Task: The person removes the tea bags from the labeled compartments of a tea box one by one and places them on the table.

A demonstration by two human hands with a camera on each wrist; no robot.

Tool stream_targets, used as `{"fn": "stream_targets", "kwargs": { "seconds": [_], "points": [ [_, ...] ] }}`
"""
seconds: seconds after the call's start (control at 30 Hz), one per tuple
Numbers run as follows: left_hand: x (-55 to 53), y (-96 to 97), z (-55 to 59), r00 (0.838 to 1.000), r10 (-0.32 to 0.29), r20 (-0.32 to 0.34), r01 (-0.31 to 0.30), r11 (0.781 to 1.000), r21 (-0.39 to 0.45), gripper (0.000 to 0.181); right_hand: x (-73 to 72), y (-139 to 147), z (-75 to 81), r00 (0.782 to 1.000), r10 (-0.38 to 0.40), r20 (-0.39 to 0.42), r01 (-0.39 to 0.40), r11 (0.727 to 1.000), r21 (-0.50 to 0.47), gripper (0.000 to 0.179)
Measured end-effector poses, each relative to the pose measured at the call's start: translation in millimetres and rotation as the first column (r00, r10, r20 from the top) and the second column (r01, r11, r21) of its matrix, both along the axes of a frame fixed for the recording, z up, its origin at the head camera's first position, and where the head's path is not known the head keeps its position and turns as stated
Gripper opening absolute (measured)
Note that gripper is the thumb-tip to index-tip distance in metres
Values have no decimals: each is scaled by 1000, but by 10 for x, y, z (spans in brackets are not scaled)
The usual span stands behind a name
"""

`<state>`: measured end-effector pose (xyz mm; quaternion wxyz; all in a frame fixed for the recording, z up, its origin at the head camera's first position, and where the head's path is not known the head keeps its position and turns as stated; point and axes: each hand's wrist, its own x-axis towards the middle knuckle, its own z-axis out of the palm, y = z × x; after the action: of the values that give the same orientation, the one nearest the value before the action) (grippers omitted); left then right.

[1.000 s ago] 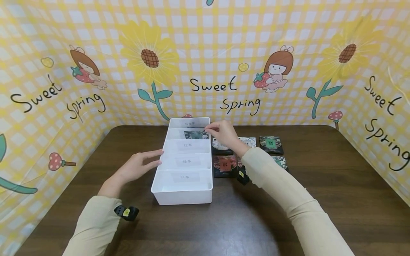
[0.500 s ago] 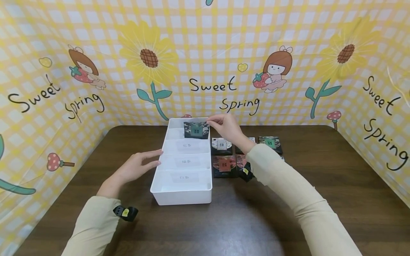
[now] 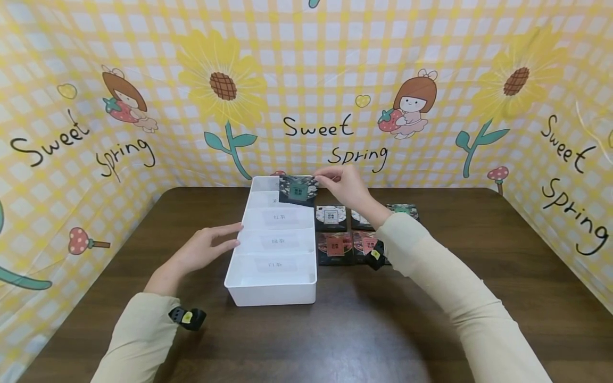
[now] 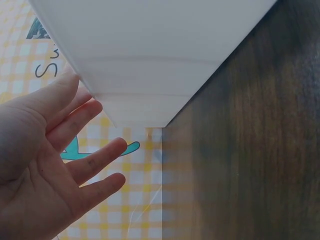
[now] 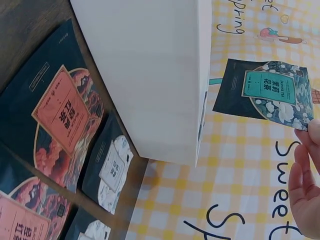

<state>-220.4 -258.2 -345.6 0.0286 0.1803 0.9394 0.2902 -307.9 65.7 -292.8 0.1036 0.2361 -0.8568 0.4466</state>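
My right hand [image 3: 347, 189] pinches a jasmine tea sachet [image 3: 298, 190] by its upper right corner. The dark packet, with a green label and white flowers, hangs tilted over the two rearmost compartments of a long white divided box [image 3: 275, 296]. In the right wrist view the sachet [image 5: 270, 92] is above the box's rim, held only at one corner by the fingertips. My left hand [image 3: 203, 252] touches the box's left rim with its thumb and fingertips; in the left wrist view this hand's [image 4: 45, 145] other fingers are spread beside the wall.
Right of the box lie several more sachets: red-label black tea [image 3: 335, 248], white-label ones [image 3: 331, 217] and a green-label one [image 3: 404, 210], partly behind the right wrist. Paper labels [image 3: 279, 217] mark the box's compartments. A yellow checked cloth [image 3: 306, 80] hangs behind the brown table [image 3: 345, 340].
The jasmine tea sachet has come up out of the second compartment from the back, then shifted right and tilted, in the right hand's pinch. The left hand and the box stay in place.
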Motion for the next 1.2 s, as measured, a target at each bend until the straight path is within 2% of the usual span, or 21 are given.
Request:
{"fn": "stream_targets", "kwargs": {
  "seconds": [0.43, 0.7, 0.97, 1.2],
  "points": [
    [-6, 0, 11, 1000, -3, -15, 3, 1000, -4, 48, 36, 244, 17, 999, -34, -40, 34, 999, -3, 18],
    [-15, -7, -4, 1000, 0, -13, 0, 1000, -5, 48, 78, 371, 23, 997, -74, -24, 75, 997, 11, 19],
    [-7, -1, -8, 1000, 1, -13, -1, 1000, -4, 48, 119, 475, 17, 998, -50, -29, 50, 999, 1, 20],
    [2, 0, -2, 1000, 2, -11, -2, 1000, 1, 48, 155, 559, 8, 997, -72, -18, 72, 997, 14, 20]
  ]
}}
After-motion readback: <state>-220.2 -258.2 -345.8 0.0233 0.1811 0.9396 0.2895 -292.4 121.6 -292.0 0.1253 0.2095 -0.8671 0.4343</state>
